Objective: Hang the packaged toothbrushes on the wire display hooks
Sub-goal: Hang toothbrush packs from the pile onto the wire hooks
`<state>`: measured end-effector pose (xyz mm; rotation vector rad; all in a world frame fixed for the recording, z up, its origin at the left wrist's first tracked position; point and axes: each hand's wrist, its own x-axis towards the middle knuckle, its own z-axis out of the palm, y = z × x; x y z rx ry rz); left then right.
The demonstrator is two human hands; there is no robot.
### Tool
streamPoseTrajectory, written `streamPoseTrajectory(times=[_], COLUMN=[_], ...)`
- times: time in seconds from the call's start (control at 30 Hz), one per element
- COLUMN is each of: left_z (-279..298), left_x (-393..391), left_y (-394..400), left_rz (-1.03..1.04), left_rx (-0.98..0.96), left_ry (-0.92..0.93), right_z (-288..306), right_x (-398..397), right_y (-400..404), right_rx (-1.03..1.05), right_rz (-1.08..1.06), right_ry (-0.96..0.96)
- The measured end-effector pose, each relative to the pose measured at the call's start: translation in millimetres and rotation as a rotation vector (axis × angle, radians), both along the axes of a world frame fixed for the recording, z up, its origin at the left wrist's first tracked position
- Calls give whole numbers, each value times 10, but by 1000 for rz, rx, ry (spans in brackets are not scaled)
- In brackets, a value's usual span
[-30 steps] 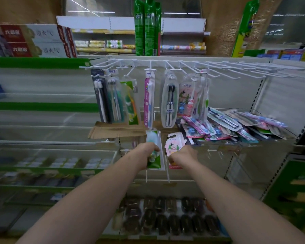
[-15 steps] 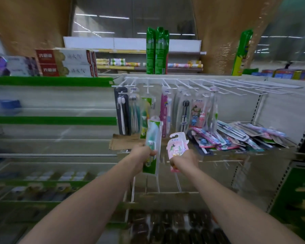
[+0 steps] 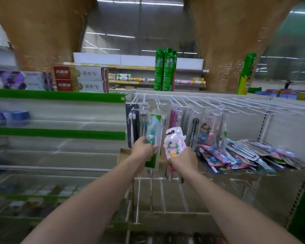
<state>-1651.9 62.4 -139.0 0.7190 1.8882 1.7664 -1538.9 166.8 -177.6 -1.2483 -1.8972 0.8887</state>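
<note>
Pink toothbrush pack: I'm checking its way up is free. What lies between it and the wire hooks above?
In the head view, nothing solid: only hanging packs behind the gap between the pink pack, gripped by the right hand, and the wire hooks.

Right wire hooks point(image 3: 253, 106) bare (left ones crowded by hung packs point(image 3: 194, 127))

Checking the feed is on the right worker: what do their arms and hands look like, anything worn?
Both forearms are bare, no sleeves in view. The left hand and right hand show no gloves, watch or wristband; rings cannot be told.
</note>
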Motion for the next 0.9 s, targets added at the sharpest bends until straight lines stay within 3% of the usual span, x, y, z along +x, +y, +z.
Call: streamPoseTrajectory(times=[0.2, 0.9], left_z=[34, -92], left_x=[-91, -215], left_y=[214, 598], left_rz=[18, 83], left_rx=[-11, -88], left_ry=[35, 73], right_z=[219, -24], right_x=[39, -128], right_y=[-78, 337], right_rx=[75, 136], right_rz=[21, 49], right_ry=[2, 61])
